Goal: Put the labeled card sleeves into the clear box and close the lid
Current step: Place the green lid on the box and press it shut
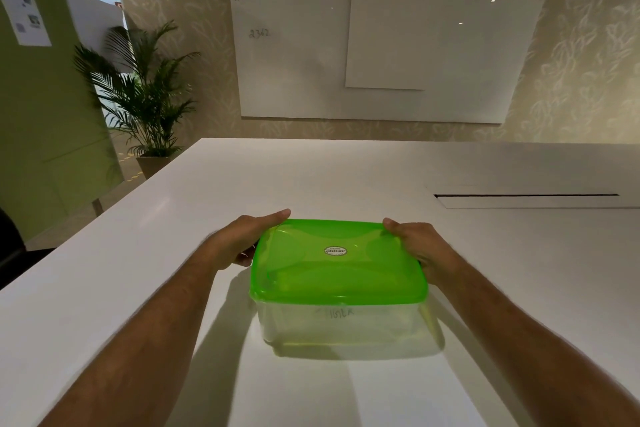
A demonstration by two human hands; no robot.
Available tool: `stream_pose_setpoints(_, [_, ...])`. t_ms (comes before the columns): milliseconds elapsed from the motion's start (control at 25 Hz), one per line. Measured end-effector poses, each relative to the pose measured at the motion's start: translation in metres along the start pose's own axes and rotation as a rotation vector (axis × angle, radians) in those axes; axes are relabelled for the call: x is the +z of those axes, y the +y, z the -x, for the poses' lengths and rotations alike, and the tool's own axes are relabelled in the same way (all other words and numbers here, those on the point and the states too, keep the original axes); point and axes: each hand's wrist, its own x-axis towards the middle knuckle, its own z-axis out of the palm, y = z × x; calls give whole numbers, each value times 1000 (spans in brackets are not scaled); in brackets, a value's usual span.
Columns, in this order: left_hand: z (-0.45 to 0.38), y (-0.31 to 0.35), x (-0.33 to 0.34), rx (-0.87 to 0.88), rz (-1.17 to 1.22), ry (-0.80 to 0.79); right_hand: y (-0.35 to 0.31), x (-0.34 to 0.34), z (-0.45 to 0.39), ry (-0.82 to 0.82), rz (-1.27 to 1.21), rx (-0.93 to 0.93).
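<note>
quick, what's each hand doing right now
Left hand: closed on the left edge of the green lid.
Right hand: closed on the lid's right edge.

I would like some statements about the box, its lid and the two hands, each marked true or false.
1. The green lid sits on the clear box. True.
2. Only one hand touches the lid. False: the left hand and the right hand hold its two sides.
3. The box stands on the white table. True.
4. The lid bears no sticker. False: a small oval sticker sits near its middle.
5. A potted palm stands beyond the table's far left corner. True.
</note>
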Motion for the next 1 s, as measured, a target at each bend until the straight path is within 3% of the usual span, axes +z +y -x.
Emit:
stream_pose_setpoints(280, [-7, -6, 5, 20, 247, -185, 6, -2, -8, -3, -43, -4])
stream_pose_setpoints(520, [-6, -10, 15, 4, 417, -125, 11, -1, -14, 26, -62, -5])
stream_pose_setpoints(880, [4, -8, 14, 32, 366, -137, 11, -2, -14, 56, -11, -26])
stream_pose_setpoints(1000, [13, -9, 15, 61, 352, -63, 9, -2, -12, 46, -5, -33])
